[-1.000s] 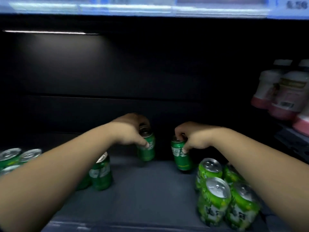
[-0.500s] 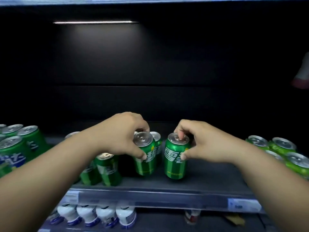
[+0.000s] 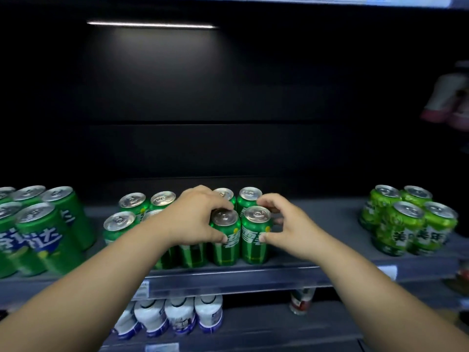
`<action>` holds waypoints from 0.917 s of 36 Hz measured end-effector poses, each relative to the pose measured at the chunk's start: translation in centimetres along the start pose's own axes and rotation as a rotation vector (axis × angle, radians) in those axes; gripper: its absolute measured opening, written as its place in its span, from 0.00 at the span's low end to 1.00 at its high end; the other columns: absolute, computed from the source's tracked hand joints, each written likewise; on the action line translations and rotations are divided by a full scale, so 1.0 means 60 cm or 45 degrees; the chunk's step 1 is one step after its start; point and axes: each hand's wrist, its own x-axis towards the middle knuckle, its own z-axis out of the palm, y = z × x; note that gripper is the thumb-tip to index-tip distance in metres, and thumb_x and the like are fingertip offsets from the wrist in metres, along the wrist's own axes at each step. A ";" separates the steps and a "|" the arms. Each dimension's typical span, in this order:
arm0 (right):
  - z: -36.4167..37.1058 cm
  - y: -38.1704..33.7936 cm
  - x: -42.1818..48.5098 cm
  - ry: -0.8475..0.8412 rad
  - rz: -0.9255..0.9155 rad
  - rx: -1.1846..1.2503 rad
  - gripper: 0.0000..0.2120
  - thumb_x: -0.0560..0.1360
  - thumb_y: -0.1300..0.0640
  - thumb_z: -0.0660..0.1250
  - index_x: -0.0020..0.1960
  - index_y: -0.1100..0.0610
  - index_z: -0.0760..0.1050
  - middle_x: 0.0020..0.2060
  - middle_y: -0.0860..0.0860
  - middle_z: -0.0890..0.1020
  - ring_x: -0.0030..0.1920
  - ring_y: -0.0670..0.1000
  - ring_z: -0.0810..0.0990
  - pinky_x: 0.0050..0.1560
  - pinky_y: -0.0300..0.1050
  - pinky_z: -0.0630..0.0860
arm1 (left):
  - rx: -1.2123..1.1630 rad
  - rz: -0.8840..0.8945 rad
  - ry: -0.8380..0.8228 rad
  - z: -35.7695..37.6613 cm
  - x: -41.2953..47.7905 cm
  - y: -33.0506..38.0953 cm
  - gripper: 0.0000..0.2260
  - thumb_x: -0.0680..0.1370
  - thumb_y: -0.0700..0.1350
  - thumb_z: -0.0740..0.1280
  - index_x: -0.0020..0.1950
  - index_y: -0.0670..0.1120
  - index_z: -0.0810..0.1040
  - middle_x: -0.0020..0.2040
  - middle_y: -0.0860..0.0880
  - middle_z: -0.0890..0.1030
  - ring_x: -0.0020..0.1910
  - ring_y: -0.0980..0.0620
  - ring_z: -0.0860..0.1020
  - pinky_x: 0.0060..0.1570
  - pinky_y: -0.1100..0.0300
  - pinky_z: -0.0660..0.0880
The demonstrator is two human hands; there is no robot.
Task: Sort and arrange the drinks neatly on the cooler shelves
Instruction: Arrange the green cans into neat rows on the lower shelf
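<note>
Two dark green soda cans stand side by side at the front of the grey cooler shelf (image 3: 317, 271). My left hand (image 3: 195, 219) grips the left can (image 3: 225, 247) from above, thumb on its label. My right hand (image 3: 286, 229) holds the right can (image 3: 255, 245), thumb on the label and fingers curled behind it. Several more green cans (image 3: 132, 207) stand in rows to the left and behind the two held cans, partly hidden by my left arm.
A cluster of green cans with blue labels (image 3: 38, 232) fills the far left. Light green cans (image 3: 408, 219) stand at the right. Pink-based bottles (image 3: 446, 97) sit upper right. White bottles (image 3: 177, 316) and a cup (image 3: 302, 299) stand on the lower shelf.
Both hands have brought their cans forward and pressed them together at the shelf's front, next to the green rows. The camera has pulled back, showing more cans.
</note>
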 end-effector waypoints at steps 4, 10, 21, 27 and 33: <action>0.027 0.020 -0.012 0.102 0.041 0.093 0.39 0.66 0.64 0.80 0.64 0.36 0.65 0.62 0.39 0.76 0.60 0.33 0.76 0.55 0.31 0.75 | -0.137 0.026 0.059 0.019 -0.003 -0.015 0.31 0.62 0.58 0.75 0.65 0.59 0.76 0.61 0.61 0.77 0.64 0.55 0.70 0.66 0.52 0.68; 0.080 0.056 -0.022 0.207 0.108 0.098 0.38 0.60 0.49 0.81 0.64 0.37 0.65 0.58 0.40 0.81 0.59 0.38 0.79 0.60 0.41 0.76 | -0.082 -0.046 0.161 0.032 -0.001 -0.010 0.33 0.60 0.72 0.70 0.61 0.60 0.74 0.53 0.61 0.75 0.57 0.55 0.71 0.56 0.57 0.67; 0.079 0.079 -0.018 0.196 0.076 0.158 0.36 0.61 0.47 0.79 0.66 0.40 0.69 0.58 0.39 0.82 0.60 0.40 0.80 0.61 0.41 0.77 | -0.163 -0.093 0.185 0.033 -0.001 -0.011 0.32 0.59 0.70 0.72 0.60 0.59 0.79 0.46 0.60 0.75 0.51 0.56 0.72 0.51 0.58 0.68; 0.075 0.090 -0.019 0.174 0.109 0.158 0.32 0.60 0.44 0.79 0.61 0.38 0.71 0.55 0.40 0.84 0.55 0.44 0.82 0.58 0.53 0.79 | -0.166 -0.102 0.157 0.030 -0.002 -0.009 0.34 0.58 0.71 0.70 0.62 0.58 0.79 0.47 0.59 0.75 0.51 0.55 0.73 0.54 0.57 0.70; 0.077 0.085 -0.023 0.148 0.074 0.221 0.36 0.59 0.43 0.80 0.63 0.38 0.69 0.58 0.42 0.82 0.57 0.43 0.81 0.59 0.49 0.79 | -0.128 -0.086 0.111 0.030 -0.003 -0.013 0.37 0.59 0.73 0.67 0.64 0.58 0.78 0.51 0.57 0.77 0.53 0.54 0.74 0.58 0.55 0.71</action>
